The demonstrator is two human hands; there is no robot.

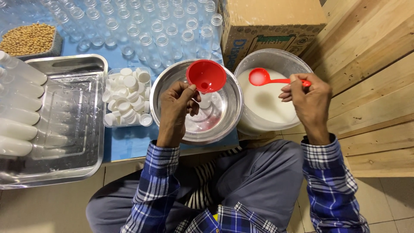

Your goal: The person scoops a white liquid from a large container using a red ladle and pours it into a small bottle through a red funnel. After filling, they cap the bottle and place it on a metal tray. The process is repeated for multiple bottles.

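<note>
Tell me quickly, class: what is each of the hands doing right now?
Left hand: closed on a small bottle with a red funnel on top, over the steel bowl.
Right hand: closed on a red ladle above the white liquid.

Left hand (177, 105) holds red funnel (207, 76) on a small bottle (205, 100) over steel bowl (224, 125); at three o'clock, right hand (308, 101) holds red ladle (264, 77) over white-liquid bucket (276, 60).

red funnel (207, 76) upright, seated in small clear bottle (204, 102), over the steel bowl (224, 125). red ladle (268, 78) holds white liquid, bowl end level above white-filled bucket (276, 60), handle pointing right.
</note>
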